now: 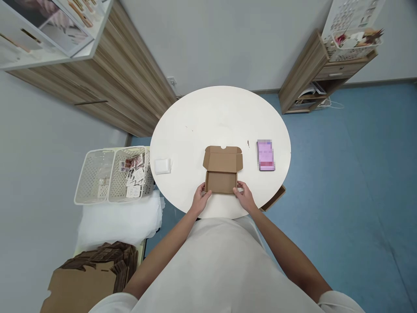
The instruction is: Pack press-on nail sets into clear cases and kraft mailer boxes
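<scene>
On the table, a box is flanked at its near corners by the left hand and the right hand. A packet is placed to its left, a flat device to its right. Left of the table, 2 baskets are set side by side, cards being held in the right one; nearer the person, sheets, then cardboard, are stacked.

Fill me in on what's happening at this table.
A person's left hand and right hand hold a small brown cardboard box by its two near corners, at the near side of the white table. The lid is open, folded back away from the person. A white packet lies to the left on the table, and a blurred purple item to the right. White baskets sit beyond the table's left edge.
</scene>
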A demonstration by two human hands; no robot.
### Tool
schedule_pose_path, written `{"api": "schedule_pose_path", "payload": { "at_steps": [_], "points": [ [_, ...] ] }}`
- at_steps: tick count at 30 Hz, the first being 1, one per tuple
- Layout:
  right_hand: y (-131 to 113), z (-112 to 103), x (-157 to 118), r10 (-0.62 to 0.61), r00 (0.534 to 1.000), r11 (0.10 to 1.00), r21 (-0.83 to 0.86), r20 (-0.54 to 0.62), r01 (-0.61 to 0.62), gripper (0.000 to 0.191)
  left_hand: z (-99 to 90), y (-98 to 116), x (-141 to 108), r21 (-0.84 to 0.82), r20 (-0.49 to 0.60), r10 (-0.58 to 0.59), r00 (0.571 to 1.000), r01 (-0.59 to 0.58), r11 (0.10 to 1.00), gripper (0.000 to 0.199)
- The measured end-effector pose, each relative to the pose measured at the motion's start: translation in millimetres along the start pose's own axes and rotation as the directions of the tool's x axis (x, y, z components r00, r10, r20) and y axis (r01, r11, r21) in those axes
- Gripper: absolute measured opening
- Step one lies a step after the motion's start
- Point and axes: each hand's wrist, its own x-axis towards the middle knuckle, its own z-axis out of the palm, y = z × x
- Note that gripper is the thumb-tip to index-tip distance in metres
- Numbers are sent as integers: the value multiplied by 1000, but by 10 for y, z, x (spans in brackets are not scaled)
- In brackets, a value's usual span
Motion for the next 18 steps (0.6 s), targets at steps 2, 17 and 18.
{"api": "schedule_pose_path", "payload": {
  "at_steps": [2, 17, 18],
  "points": [
    [-30, -66, 72, -18, 1000, 1000, -5, -19, 18, 53, 75, 54, 51, -10, 30, 19, 999, -18, 1000, 50],
    [67, -272, 307, -127, 989, 989, 80, 78, 121, 64, 280, 128, 251, -36, 76, -29, 997, 32, 999, 74],
    [69, -270, 297, -140, 987, 989, 68, 84, 134, 65, 278, 119, 243, -39, 75, -27, 997, 30, 999, 74]
  ]
}}
